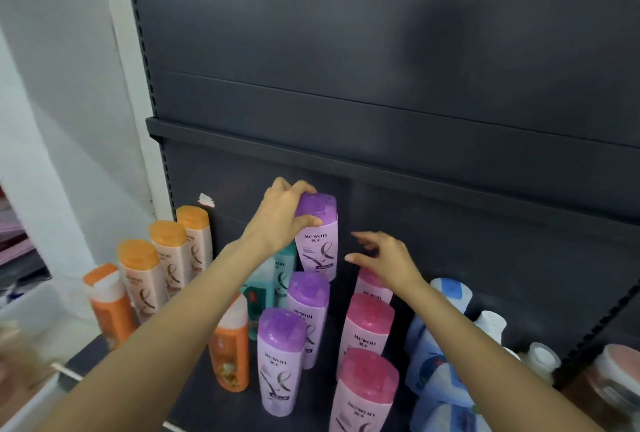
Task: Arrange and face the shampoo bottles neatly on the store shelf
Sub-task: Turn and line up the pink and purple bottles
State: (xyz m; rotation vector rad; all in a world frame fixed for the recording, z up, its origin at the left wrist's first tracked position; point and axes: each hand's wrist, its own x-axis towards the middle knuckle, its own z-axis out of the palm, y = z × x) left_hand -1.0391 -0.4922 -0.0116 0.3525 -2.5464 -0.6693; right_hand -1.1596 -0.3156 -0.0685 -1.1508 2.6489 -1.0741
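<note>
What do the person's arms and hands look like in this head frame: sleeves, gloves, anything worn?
Both forearms are bare from the bottom edge of the frame up to the wrists: no sleeves show. The left hand and right hand are bare too, without gloves. No watch, bracelet or ring is visible on either. The nails look short and unpainted, though the frame is slightly soft there.

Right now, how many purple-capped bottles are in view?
3. Back purple bottle, gripped at the cap by the left hand; middle purple bottle in front of it; front purple bottle nearest the shelf edge. More could be hidden behind the arms.
</note>
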